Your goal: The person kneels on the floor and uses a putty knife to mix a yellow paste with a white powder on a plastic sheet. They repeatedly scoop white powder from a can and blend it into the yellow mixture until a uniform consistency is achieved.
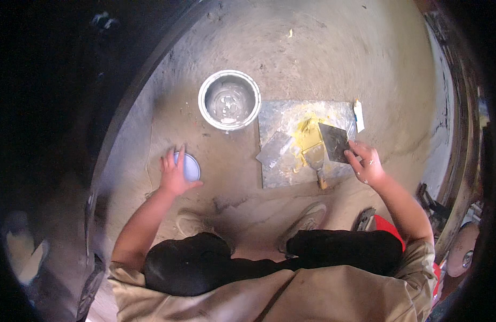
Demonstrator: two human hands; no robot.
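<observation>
We pinch a dark scraper (pixel 333 140) in our right hand (pixel 370 166) at three o'clock; its long way points to eleven. At nine, our left hand (pixel 174 178) spreads wide over a round pale lid (pixel 192 168).

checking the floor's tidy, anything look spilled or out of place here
Yes: yellow paste is smeared unevenly across the board, which looks messy, and a small pale scrap lies by itself on the floor, well away from the board.
</observation>
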